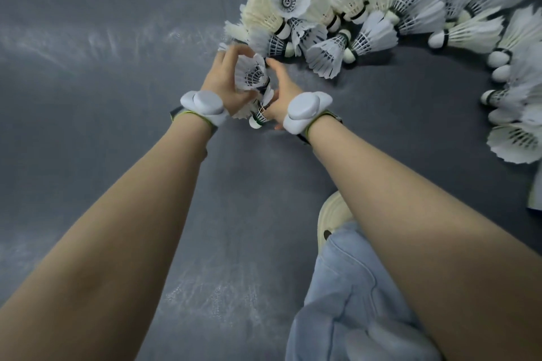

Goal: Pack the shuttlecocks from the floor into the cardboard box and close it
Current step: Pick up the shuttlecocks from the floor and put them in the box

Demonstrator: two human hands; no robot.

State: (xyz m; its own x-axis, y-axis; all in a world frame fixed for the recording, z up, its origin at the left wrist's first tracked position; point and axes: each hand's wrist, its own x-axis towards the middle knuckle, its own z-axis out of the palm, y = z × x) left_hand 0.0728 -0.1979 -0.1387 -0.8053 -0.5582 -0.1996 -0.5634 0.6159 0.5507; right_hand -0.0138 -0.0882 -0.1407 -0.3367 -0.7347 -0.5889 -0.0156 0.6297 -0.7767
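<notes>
A heap of white feather shuttlecocks [381, 0] lies on the dark grey floor, curving from the top middle down the right side. My left hand [223, 79] and my right hand [281, 91] are cupped together at the heap's near left edge. Between them they hold a small bunch of shuttlecocks [252, 76], one with its feather skirt facing up, another with its cork [254, 123] poking out below the palms. Fingers of both hands curl round the bunch. The cardboard box is not in view.
The floor [102, 97] stretches bare to the left with pale scuff marks. My knee in light blue jeans [352, 287] and a cream shoe [334, 214] sit at the lower right. White sensor bands ride on both wrists.
</notes>
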